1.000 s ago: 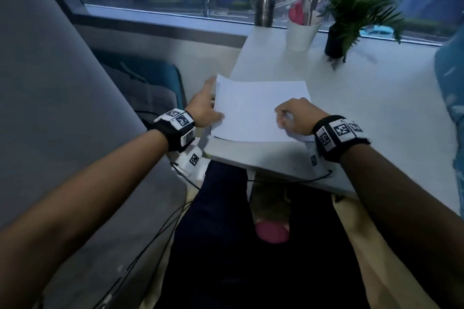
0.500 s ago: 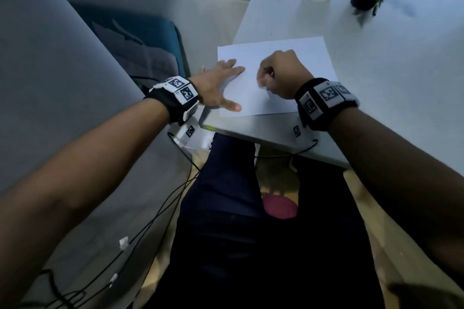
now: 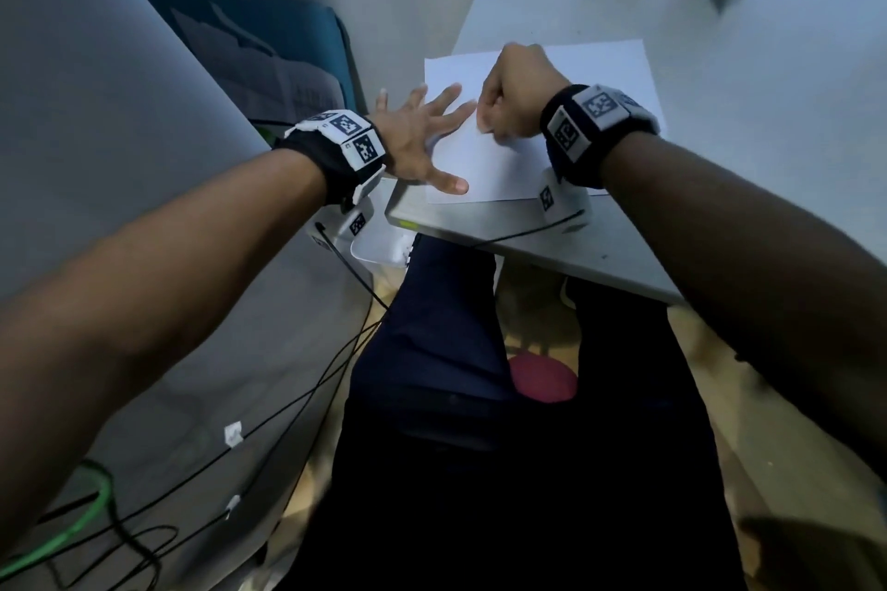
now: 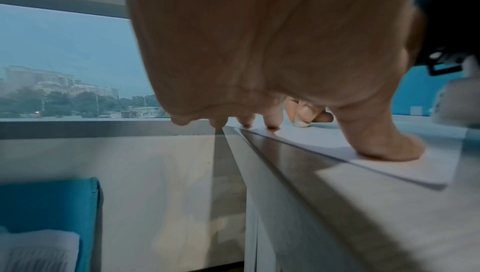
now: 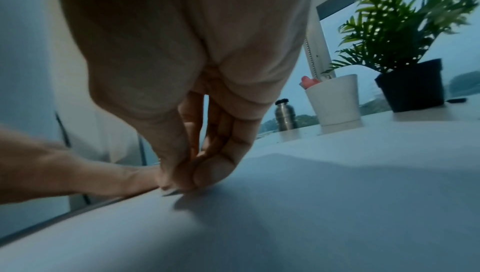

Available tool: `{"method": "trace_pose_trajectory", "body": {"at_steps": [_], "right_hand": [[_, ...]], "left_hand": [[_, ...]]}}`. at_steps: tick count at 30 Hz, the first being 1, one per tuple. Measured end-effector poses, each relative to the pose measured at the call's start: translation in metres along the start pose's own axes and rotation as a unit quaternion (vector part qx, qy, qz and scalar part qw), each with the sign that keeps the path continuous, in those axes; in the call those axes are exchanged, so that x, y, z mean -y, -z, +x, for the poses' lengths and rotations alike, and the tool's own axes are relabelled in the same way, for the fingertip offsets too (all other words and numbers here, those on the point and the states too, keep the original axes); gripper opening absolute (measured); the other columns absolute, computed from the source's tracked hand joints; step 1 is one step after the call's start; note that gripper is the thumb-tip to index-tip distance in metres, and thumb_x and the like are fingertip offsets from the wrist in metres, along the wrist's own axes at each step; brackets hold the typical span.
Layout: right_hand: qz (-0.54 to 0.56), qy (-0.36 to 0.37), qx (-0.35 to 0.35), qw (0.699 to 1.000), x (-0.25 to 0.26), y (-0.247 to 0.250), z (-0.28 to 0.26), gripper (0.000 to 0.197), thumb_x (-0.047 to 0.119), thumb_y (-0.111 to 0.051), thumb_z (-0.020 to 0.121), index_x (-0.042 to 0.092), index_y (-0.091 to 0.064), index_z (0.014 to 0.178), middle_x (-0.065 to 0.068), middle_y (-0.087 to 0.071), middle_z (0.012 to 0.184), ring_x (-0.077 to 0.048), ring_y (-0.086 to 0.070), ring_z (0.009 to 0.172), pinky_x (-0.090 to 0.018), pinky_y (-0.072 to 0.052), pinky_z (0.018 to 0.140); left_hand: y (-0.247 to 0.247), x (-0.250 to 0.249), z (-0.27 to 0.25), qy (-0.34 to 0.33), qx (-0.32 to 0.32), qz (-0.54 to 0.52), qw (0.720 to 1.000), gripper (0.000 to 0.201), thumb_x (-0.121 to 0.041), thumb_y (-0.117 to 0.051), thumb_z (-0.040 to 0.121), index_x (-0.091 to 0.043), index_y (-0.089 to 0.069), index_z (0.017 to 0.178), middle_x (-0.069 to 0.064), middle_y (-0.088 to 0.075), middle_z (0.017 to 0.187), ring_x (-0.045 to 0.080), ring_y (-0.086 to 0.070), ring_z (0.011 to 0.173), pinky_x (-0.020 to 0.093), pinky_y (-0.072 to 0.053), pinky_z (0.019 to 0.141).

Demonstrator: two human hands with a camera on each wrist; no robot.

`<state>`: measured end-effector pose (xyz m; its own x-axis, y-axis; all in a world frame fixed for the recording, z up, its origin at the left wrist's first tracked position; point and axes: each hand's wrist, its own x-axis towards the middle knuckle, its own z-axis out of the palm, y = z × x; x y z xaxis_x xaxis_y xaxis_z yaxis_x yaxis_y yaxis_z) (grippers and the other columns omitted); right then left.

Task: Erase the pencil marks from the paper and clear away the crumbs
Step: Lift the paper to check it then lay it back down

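Observation:
A white sheet of paper lies at the near left corner of the white table. My left hand lies flat on the sheet's left edge with its fingers spread; the left wrist view shows the thumb pressing the paper. My right hand is curled, knuckles up, just right of the left fingers. Its fingertips pinch a small pale eraser against the paper. No pencil marks or crumbs can be made out.
At the far end of the table stand a white cup, a steel bottle and a plant in a black pot. The table's near edge is over my lap. A teal seat and loose cables are on the left.
My right hand has moved left and further up the paper, close to the left hand. The left hand has slid onto the sheet and spread its fingers. The head view has tilted down.

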<state>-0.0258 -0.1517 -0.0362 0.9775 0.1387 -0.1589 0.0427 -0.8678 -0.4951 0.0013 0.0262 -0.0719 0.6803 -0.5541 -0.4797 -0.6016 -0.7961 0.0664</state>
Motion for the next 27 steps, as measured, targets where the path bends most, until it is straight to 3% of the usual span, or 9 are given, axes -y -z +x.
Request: {"method": "trace_pose_trajectory", "body": {"at_steps": [4, 7, 9, 12, 16, 20, 24, 27], "right_hand": [[-0.049, 0.038, 0.074, 0.995, 0.008, -0.008, -0.007, 0.012, 0.011, -0.065, 0.070, 0.007, -0.075, 0.075, -0.003, -0.072, 0.067, -0.020, -0.071, 0.074, -0.037, -0.060, 0.077], [-0.002, -0.009, 0.016, 1.000, 0.001, 0.001, -0.002, 0.007, 0.014, -0.071, 0.070, 0.011, -0.076, 0.075, 0.001, -0.067, 0.062, -0.016, -0.071, 0.074, -0.034, -0.060, 0.079], [0.003, 0.006, 0.000, 1.000, 0.002, -0.005, -0.003, 0.011, 0.014, -0.066, 0.073, 0.008, -0.075, 0.077, -0.001, -0.068, 0.064, -0.018, -0.071, 0.075, -0.034, -0.060, 0.078], [-0.021, 0.054, 0.078, 0.995, 0.008, -0.011, -0.015, 0.011, 0.013, -0.065, 0.072, 0.012, -0.076, 0.070, -0.001, -0.071, 0.062, -0.014, -0.071, 0.071, -0.031, -0.059, 0.077], [0.006, -0.005, -0.005, 1.000, -0.004, -0.002, -0.002, 0.007, 0.015, -0.071, 0.070, 0.010, -0.075, 0.073, -0.005, -0.072, 0.067, -0.017, -0.072, 0.074, -0.035, -0.061, 0.077], [-0.003, 0.039, 0.089, 0.995, 0.000, -0.008, -0.016, 0.006, 0.013, -0.070, 0.070, 0.015, -0.076, 0.069, 0.001, -0.071, 0.061, -0.009, -0.071, 0.069, -0.028, -0.059, 0.076], [0.035, -0.041, -0.055, 0.997, -0.025, 0.017, -0.007, 0.008, 0.012, -0.075, 0.072, 0.008, -0.077, 0.078, -0.009, -0.075, 0.077, -0.019, -0.072, 0.077, -0.034, -0.060, 0.080], [-0.017, -0.069, -0.072, 0.995, -0.045, 0.033, -0.007, 0.020, 0.020, -0.079, 0.071, 0.006, -0.076, 0.084, -0.012, -0.074, 0.089, -0.025, -0.070, 0.088, -0.036, -0.059, 0.083]], "left_hand": [[0.000, 0.002, 0.001, -0.002, 0.004, -0.003, 1.000, 0.121, -0.098, -0.042, 0.054, -0.048, 0.011, 0.151, -0.007, 0.022, 0.162, 0.038, 0.010, 0.149, 0.074, 0.008, 0.107], [-0.001, -0.001, 0.002, 0.008, 0.010, 0.005, 1.000, 0.125, -0.097, -0.041, 0.052, -0.045, 0.013, 0.151, -0.009, 0.023, 0.161, 0.036, 0.010, 0.149, 0.073, 0.007, 0.109], [0.000, -0.001, 0.001, 0.008, 0.010, 0.008, 1.000, 0.122, -0.096, -0.044, 0.054, -0.047, 0.012, 0.151, -0.009, 0.022, 0.161, 0.037, 0.009, 0.149, 0.074, 0.006, 0.108], [0.001, -0.004, -0.002, 0.012, -0.004, 0.013, 1.000, 0.116, -0.089, -0.052, 0.062, -0.046, 0.008, 0.152, -0.007, 0.018, 0.163, 0.039, 0.006, 0.149, 0.074, 0.005, 0.108], [0.005, -0.011, -0.005, 0.029, 0.011, 0.027, 0.999, 0.121, -0.088, -0.048, 0.060, -0.039, 0.011, 0.154, -0.008, 0.020, 0.162, 0.036, 0.009, 0.149, 0.072, 0.005, 0.110], [0.004, -0.008, -0.007, 0.036, 0.009, 0.033, 0.999, 0.116, -0.084, -0.053, 0.068, -0.039, 0.010, 0.154, -0.008, 0.019, 0.162, 0.035, 0.008, 0.150, 0.072, 0.004, 0.110], [0.007, -0.009, -0.008, 0.026, 0.010, 0.025, 0.999, 0.126, -0.092, -0.045, 0.054, -0.039, 0.010, 0.154, -0.008, 0.018, 0.162, 0.036, 0.007, 0.150, 0.071, 0.004, 0.111], [0.003, 0.001, -0.007, 0.010, 0.013, -0.017, 1.000, 0.131, -0.097, -0.047, 0.050, -0.041, 0.011, 0.154, -0.009, 0.021, 0.162, 0.033, 0.009, 0.150, 0.071, 0.002, 0.112]]}}
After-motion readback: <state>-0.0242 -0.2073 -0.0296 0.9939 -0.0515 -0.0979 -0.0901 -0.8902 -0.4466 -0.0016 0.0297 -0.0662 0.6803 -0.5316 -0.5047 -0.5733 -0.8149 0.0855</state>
